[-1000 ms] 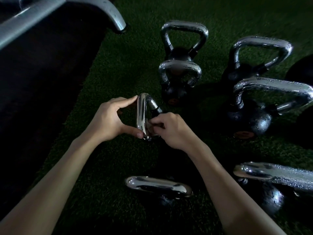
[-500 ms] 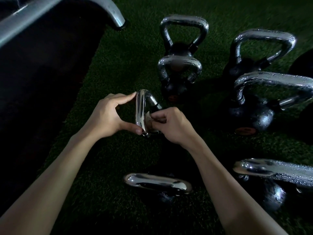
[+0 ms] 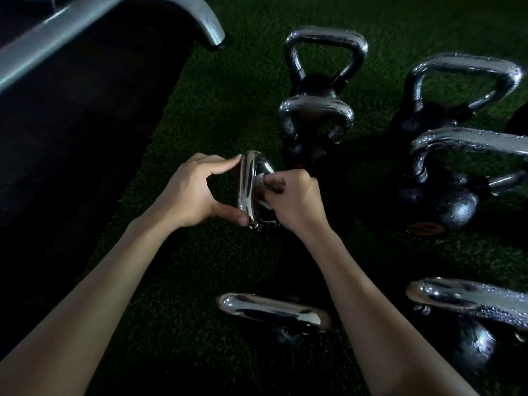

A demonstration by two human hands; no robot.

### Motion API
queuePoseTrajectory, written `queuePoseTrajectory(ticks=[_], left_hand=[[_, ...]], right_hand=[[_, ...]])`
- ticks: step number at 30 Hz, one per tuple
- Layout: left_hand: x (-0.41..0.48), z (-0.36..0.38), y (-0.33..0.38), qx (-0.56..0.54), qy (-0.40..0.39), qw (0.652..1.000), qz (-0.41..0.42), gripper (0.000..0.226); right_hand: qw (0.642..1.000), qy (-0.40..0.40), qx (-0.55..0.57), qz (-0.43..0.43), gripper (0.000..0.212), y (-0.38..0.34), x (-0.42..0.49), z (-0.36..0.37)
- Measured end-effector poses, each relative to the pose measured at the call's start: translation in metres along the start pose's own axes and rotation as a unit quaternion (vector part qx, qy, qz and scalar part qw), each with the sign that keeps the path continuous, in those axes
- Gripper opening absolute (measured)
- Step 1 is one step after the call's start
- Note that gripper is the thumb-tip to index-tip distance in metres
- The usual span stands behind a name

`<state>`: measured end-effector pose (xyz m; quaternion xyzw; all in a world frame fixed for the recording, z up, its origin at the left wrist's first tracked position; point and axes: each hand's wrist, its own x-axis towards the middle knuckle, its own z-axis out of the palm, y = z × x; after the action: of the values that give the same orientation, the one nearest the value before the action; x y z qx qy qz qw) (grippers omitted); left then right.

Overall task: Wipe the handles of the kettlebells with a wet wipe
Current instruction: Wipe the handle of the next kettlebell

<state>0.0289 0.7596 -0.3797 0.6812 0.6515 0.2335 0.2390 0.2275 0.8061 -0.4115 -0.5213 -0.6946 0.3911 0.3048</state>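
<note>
In the head view, you had the handle [image 3: 246, 184] of a small kettlebell braced with your left hand [image 3: 194, 192]. The index tip was on its far end and the thumb on its near end, so the chrome bar was pinched lengthwise between them. Your right hand [image 3: 294, 198] sat just right of the handle, fingers curled round a bunched wipe [image 3: 259, 180]. It pressed the wipe against the handle's right face, about midway along. The bell under the handle was mostly hidden by your hands and the dark.

What mattered for the coming stroke was direction. The handle's long axis ran away from you, far end to near end. The wipe lay on the handle's right side, and your right hand was the one working it. I'd judge the wipe had to travel along that axis. The handle's left face, inside the span of your left fingers, looked out of the wipe's reach unless you moved the brace.

Other kettlebells [image 3: 315, 115] stood beyond the handle, to its right and nearer you, all on turf [image 3: 228, 95]. Whether any of those had been wiped, I could not tell.
</note>
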Motion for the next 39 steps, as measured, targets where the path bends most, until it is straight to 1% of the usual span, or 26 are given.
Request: queuePoseTrajectory(ticks=[3, 6, 8, 10, 14, 19, 23, 25, 27, 28, 29, 31, 33, 34, 37, 39], left_hand=[[-0.003, 0.002, 0.002, -0.002, -0.005, 1.0, 0.006, 0.123], [-0.004, 0.003, 0.003, -0.005, 0.0, 1.0, 0.005, 0.124], [-0.004, 0.003, 0.001, -0.004, 0.001, 1.0, 0.008, 0.125], [-0.005, 0.004, 0.001, 0.001, -0.001, 1.0, 0.011, 0.125], [-0.005, 0.003, 0.002, 0.002, -0.003, 1.0, 0.008, 0.125], [-0.004, 0.002, 0.001, 0.006, -0.013, 1.0, 0.0, 0.126], [-0.003, 0.0, 0.004, 0.001, -0.034, 0.999, -0.011, 0.126], [0.003, -0.003, 0.012, 0.003, -0.058, 0.998, -0.003, 0.127], [0.016, -0.01, 0.024, 0.024, -0.092, 0.995, 0.004, 0.127], [0.025, -0.014, 0.03, 0.039, -0.116, 0.992, 0.0, 0.126], [0.033, -0.019, 0.037, 0.052, -0.147, 0.988, -0.007, 0.124], [0.05, -0.028, 0.052, 0.064, -0.21, 0.976, -0.009, 0.118], [0.063, -0.033, 0.068, 0.074, -0.264, 0.962, 0.007, 0.111], [0.067, -0.034, 0.076, 0.083, -0.287, 0.954, 0.02, 0.11], [0.074, -0.031, 0.095, 0.12, -0.328, 0.935, 0.059, 0.112], [0.068, -0.025, 0.103, 0.141, -0.33, 0.931, 0.075, 0.111]], right_hand=[[0.998, 0.045, -0.049, -0.021, 0.016, -0.004, 0.013, 0.006], [0.993, 0.086, -0.075, -0.038, 0.019, -0.007, 0.02, 0.008], [0.99, 0.101, -0.094, -0.042, 0.018, -0.005, 0.019, 0.012], [0.986, 0.115, -0.115, -0.031, 0.012, -0.001, 0.019, 0.012], [0.986, 0.095, -0.135, -0.004, 0.012, -0.002, 0.019, 0.01], [0.985, 0.132, -0.106, -0.021, 0.006, -0.002, 0.023, 0.009], [0.987, 0.104, -0.125, 0.01, 0.008, -0.006, 0.016, 0.0], [0.983, 0.116, -0.141, 0.035, 0.007, -0.009, 0.013, -0.014], [0.972, 0.165, -0.158, 0.047, 0.014, -0.015, 0.011, -0.038], [0.968, 0.183, -0.165, 0.051, 0.018, -0.018, 0.009, -0.054], [0.966, 0.183, -0.173, 0.058, 0.02, -0.023, 0.007, -0.071], [0.967, 0.137, -0.2, 0.076, 0.014, -0.033, 0.0, -0.103], [0.965, 0.082, -0.232, 0.087, 0.004, -0.039, -0.003, -0.128], [0.965, 0.069, -0.238, 0.082, 0.004, -0.041, -0.003, -0.137], [0.967, 0.061, -0.24, 0.062, 0.006, -0.04, 0.001, -0.152], [0.964, 0.054, -0.254, 0.055, 0.007, -0.034, 0.006, -0.156]])
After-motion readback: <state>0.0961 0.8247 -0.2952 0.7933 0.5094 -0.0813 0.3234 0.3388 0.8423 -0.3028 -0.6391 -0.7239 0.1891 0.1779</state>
